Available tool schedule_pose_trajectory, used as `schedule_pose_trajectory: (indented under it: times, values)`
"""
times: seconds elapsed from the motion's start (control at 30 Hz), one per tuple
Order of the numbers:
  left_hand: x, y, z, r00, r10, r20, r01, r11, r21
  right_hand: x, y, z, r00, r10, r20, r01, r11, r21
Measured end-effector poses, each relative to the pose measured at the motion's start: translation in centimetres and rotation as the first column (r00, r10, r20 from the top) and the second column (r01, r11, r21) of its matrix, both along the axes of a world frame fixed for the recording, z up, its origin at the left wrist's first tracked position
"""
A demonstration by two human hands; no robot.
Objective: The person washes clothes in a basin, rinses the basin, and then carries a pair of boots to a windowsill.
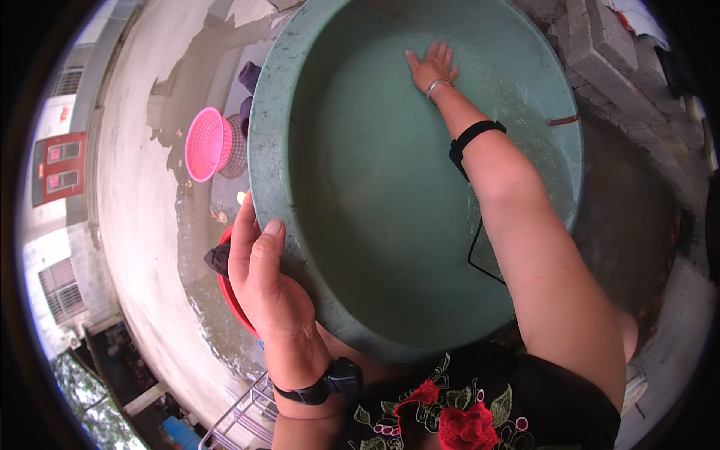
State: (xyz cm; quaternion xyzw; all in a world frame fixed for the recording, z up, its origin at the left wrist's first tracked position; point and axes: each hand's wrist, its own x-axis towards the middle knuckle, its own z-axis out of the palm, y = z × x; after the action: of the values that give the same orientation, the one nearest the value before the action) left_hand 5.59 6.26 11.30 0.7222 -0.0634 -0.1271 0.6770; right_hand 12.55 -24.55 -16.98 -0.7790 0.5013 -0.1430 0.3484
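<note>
A large round green tub (275, 129) fills the middle of the view, tilted, with some shallow water along its right inner side. My left hand (270, 281) grips the tub's lower left rim, thumb on top and fingers at the outer side. Inside the tub, my right hand (433, 64) lies flat against the wet inner surface near the far end, fingers spread, holding nothing. A silver bracelet (439, 89) circles that wrist, with a black band (478, 138) higher on the forearm. A thin black cord or wire (475, 261) shows beside the right forearm.
Left of the tub, a pink plastic basket (208, 144) stands on wet concrete near dark purple shoes or cloths (248, 77). A red basin (229, 292) is partly hidden behind my left hand. Concrete blocks (602, 50) lie at the upper right; a metal rack (242, 413) stands lower left.
</note>
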Motion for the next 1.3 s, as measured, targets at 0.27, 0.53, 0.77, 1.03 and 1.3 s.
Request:
schedule_pose_trajectory:
  times: [0.27,0.53,0.77,1.03,1.3]
  values:
    - [0.7,0.4,0.0,0.997,-0.012,-0.082,0.004,0.995,-0.097,-6.3,24.0,6.3,0.565,0.802,0.193,-0.714,0.593,-0.371]
    - [0.6,0.1,-0.4,0.99,-0.02,-0.14,0.004,0.993,-0.117,-22.2,20.7,2.8,0.197,0.936,-0.291,-0.98,0.19,-0.053]
    - [0.9,0.6,0.4,0.985,-0.048,-0.168,0.025,0.99,-0.14,-27.4,17.4,0.2,0.714,0.426,-0.556,-0.352,0.904,0.241]
    - [-0.4,0.8,1.0,0.903,-0.428,-0.042,0.39,0.856,-0.34,-38.5,11.7,3.2,0.584,-0.102,-0.806,0.394,0.903,0.171]
    - [0.3,0.3,1.0,0.891,-0.454,-0.021,0.439,0.871,-0.22,-47.1,12.3,-3.6,0.718,0.035,-0.695,0.454,0.733,0.506]
